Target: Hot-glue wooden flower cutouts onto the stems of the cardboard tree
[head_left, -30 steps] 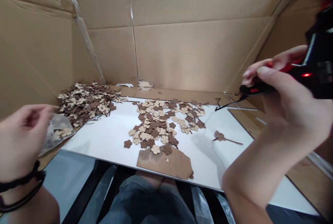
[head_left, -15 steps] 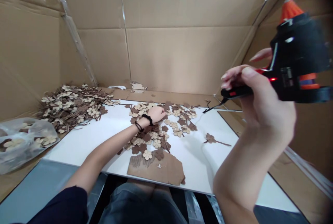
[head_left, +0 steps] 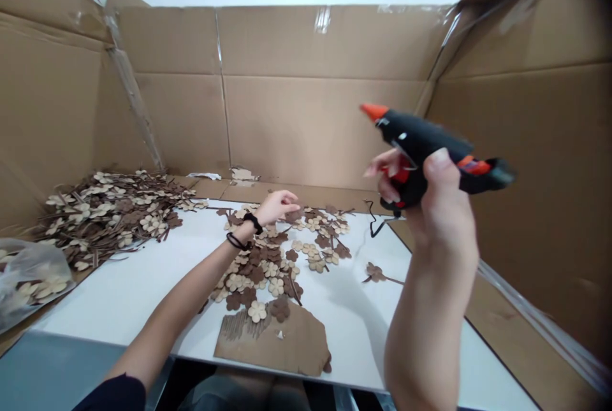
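Observation:
My right hand (head_left: 444, 207) is raised at the right, wrapped round the handle of a black glue gun (head_left: 428, 134) with an orange nozzle pointing up and left. Over the far part of the white table, my left hand (head_left: 276, 207) bends its fingers together above the spread of flower cutouts (head_left: 258, 264). A brown flower is close under its fingertips; whether they pinch it, I cannot tell. The cutouts are cream and dark brown, some with thin stems. A piece of cardboard (head_left: 287, 344) lies near the front edge, partly covered by a cream flower (head_left: 257, 311) and a brown one.
A heap of stemmed flowers (head_left: 115, 213) is piled at the left, with a clear plastic bag (head_left: 33, 277) of cutouts before it. One stemmed brown flower (head_left: 375, 272) lies apart at the right. A black cord (head_left: 375, 226) hangs below the glue gun. Cardboard walls (head_left: 315, 130) surround the table.
The glue gun has come left and down in my right hand, its nozzle now tipped left. My left hand has lifted slightly from the cutouts. The view has tilted upward.

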Demonstrator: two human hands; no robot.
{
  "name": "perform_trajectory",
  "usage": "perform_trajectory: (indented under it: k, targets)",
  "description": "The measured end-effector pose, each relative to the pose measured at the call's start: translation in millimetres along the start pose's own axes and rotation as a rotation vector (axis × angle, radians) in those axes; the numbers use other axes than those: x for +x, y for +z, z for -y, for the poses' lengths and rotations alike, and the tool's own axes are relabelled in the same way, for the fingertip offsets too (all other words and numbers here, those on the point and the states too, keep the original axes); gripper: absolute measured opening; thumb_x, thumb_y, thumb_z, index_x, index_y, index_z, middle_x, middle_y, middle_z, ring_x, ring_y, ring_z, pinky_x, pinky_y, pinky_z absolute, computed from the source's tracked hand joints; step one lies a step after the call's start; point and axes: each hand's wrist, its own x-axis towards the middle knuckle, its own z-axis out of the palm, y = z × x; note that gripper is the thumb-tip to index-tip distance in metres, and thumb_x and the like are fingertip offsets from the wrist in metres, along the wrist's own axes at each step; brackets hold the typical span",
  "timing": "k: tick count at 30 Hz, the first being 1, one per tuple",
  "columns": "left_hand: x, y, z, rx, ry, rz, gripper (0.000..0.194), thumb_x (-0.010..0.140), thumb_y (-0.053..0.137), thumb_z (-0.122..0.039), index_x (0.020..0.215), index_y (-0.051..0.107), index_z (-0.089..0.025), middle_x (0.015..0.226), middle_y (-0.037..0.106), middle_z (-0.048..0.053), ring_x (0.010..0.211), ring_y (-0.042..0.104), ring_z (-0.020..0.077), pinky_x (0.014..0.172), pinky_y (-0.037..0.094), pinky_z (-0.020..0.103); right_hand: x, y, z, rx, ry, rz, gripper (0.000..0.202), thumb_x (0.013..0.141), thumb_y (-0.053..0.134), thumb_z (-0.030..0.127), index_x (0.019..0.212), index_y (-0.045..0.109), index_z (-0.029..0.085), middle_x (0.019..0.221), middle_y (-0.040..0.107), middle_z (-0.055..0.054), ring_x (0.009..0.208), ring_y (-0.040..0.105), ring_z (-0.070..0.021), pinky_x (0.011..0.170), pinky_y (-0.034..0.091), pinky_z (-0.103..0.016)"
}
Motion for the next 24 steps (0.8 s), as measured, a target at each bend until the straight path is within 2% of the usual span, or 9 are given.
perform_trajectory:
  k: [4, 8, 13, 19, 24]
  targets:
    - [-24, -55.4, -34, -0.253, 0.121, -0.086, 0.028, 0.084, 0.056, -0.037, 0.089, 0.065, -0.011, 0.088, 0.070, 0.009, 0.075, 0.063, 0.0139, 0.066, 0.047, 0.024, 1, 9, -11, -0.047, 0.064, 0.137, 0.059, 0.078, 0.044, 0.072, 0.066, 0.061, 0.016, 0.062, 0.059, -0.004, 0.039, 0.034, -0.0064, 0.040, 0.023, -0.027]
    - [-60, -88.1, -64, -0.458, 0.119, -0.128, 0.022, 0.087, 0.053, -0.033, 0.093, 0.057, -0.012, 0.090, 0.071, 0.009, 0.068, 0.062, 0.0106, 0.060, 0.046, 0.021, 0, 20, -24, -0.111, 0.186, 0.201, 0.059, 0.079, 0.043, 0.071, 0.063, 0.062, 0.017, 0.054, 0.057, -0.003, 0.040, 0.036, -0.0081, 0.041, 0.027, -0.026]
    - [-87, -102.6, -85, -0.390, 0.135, -0.173, 0.022, 0.091, 0.047, -0.031, 0.091, 0.059, -0.013, 0.092, 0.071, 0.008, 0.066, 0.060, 0.0084, 0.060, 0.045, 0.019, -1, 31, -32, -0.209, 0.305, 0.196, 0.059, 0.078, 0.044, 0.072, 0.064, 0.064, 0.018, 0.062, 0.064, -0.006, 0.056, 0.053, -0.0136, 0.052, 0.037, -0.026]
    - [-102, -109.9, -95, -0.297, 0.107, -0.142, 0.028, 0.094, 0.041, -0.034, 0.090, 0.060, -0.013, 0.091, 0.070, 0.007, 0.066, 0.058, 0.0093, 0.058, 0.043, 0.020, 1, 37, -39, -0.229, 0.340, 0.212, 0.060, 0.078, 0.043, 0.071, 0.063, 0.061, 0.017, 0.063, 0.065, -0.007, 0.055, 0.048, -0.0128, 0.054, 0.036, -0.026]
    - [-107, -110.0, -96, -0.315, 0.103, -0.106, 0.032, 0.094, 0.038, -0.040, 0.097, 0.059, -0.016, 0.099, 0.071, 0.008, 0.077, 0.061, 0.0128, 0.055, 0.040, 0.020, 1, 39, -43, -0.231, 0.354, 0.249, 0.062, 0.079, 0.039, 0.073, 0.062, 0.061, 0.018, 0.063, 0.064, -0.006, 0.054, 0.045, -0.0124, 0.052, 0.035, -0.026]
